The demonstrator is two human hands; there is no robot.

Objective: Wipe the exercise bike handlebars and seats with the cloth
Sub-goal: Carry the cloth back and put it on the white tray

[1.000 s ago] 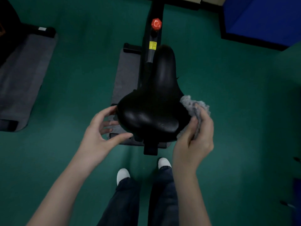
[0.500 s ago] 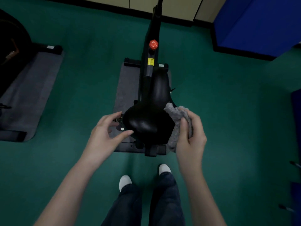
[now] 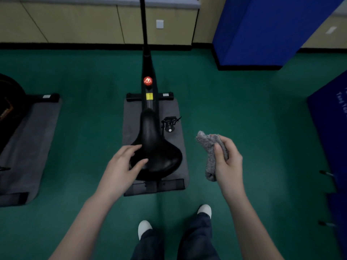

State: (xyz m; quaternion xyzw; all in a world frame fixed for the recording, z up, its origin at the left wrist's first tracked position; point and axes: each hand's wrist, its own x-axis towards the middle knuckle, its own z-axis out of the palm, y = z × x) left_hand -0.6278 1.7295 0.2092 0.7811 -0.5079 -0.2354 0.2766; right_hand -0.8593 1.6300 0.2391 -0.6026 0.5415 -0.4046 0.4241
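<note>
A black exercise bike seat point(image 3: 157, 154) sits in the middle of the view, its frame point(image 3: 148, 91) with a red knob point(image 3: 147, 80) running away toward the wall. My left hand point(image 3: 120, 169) lies over the seat's left rear side with fingers loosely spread. Off to the right of the seat, clear of it, my right hand point(image 3: 228, 162) grips a bunched grey cloth point(image 3: 210, 154). The handlebars are out of view.
The bike stands on a grey mat point(image 3: 169, 113) on green floor, a pedal point(image 3: 170, 123) sticking out right. A second bike on a mat point(image 3: 24, 147) is at the left. Blue pads point(image 3: 262, 30) stand at the right. My feet point(image 3: 144, 228) are behind the bike.
My right hand has pulled the cloth away from the seat's right side, out to the right. The view has lifted and drawn back. My left hand stays at the seat's left rear.
</note>
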